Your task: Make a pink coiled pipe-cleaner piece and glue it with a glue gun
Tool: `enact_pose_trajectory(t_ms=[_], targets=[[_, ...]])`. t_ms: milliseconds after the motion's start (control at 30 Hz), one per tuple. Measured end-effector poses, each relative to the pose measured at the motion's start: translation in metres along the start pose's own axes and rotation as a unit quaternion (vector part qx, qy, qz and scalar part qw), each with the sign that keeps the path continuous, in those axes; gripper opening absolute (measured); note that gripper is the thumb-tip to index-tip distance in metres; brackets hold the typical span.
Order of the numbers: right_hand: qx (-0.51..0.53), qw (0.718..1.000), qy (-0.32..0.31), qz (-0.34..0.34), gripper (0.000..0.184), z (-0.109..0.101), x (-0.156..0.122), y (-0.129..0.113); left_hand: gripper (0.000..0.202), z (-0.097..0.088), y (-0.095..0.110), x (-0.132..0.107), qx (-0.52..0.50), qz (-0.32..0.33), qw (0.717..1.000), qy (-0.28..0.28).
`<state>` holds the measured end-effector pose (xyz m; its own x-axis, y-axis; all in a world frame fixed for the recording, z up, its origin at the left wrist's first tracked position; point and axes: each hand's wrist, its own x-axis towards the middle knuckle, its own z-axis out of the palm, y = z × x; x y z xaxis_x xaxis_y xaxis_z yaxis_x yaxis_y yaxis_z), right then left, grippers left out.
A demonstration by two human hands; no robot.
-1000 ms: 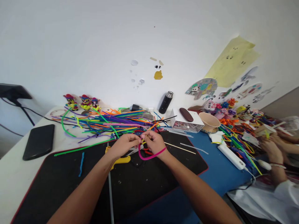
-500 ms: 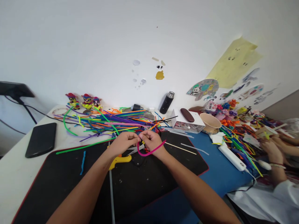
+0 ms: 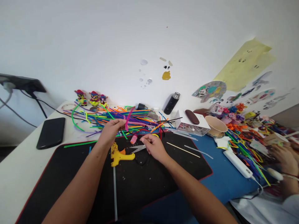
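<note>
My left hand (image 3: 114,129) pinches a magenta pipe cleaner (image 3: 129,119) that stands up from its fingertips, above the pile of coloured pipe cleaners (image 3: 109,116). Lower and to the right, my right hand (image 3: 153,145) is closed at thumb and forefinger; whatever sits between those fingertips is too small to make out. Scissors (image 3: 138,148) lie on the black mat (image 3: 140,183), their handles partly hidden by my right hand. Between the hands rests a small pink and orange piece (image 3: 134,139). A yellow glue gun (image 3: 122,156) with a long glue stick (image 3: 115,193) lies below my left hand.
Three small figures (image 3: 94,99), a black phone-like slab (image 3: 50,133), a black flask (image 3: 172,103) and a white box (image 3: 192,123) stand or lie around the mat. A bowl (image 3: 216,125) and a white power strip (image 3: 238,163) are right. A co-worker's hand (image 3: 283,158) works beyond.
My hands have come apart. The left moved up and left with the magenta pipe cleaner, now upright. The pink and orange piece and scissors are more exposed. The camera view shifted left.
</note>
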<state>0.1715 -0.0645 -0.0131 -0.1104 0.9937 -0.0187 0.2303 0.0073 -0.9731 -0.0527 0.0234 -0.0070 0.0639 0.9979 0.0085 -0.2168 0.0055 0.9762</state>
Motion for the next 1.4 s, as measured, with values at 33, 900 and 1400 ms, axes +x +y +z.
enact_pose_trajectory(t_ms=[33,900,1400], targets=[[-0.005,1.000,-0.007,0.001,0.036,0.001,-0.001,0.001,0.028,0.000,0.000,0.000,0.002,0.000,1.000,-0.004],[-0.499,0.832,-0.197,-0.139,0.065,0.054,-0.017,-0.021,0.032,0.004,0.008,-0.004,-0.052,-0.016,0.998,-0.007],[-0.386,0.895,-0.172,-0.145,0.040,0.058,-0.019,0.000,0.030,-0.010,0.014,0.000,-0.108,0.013,0.993,0.054]])
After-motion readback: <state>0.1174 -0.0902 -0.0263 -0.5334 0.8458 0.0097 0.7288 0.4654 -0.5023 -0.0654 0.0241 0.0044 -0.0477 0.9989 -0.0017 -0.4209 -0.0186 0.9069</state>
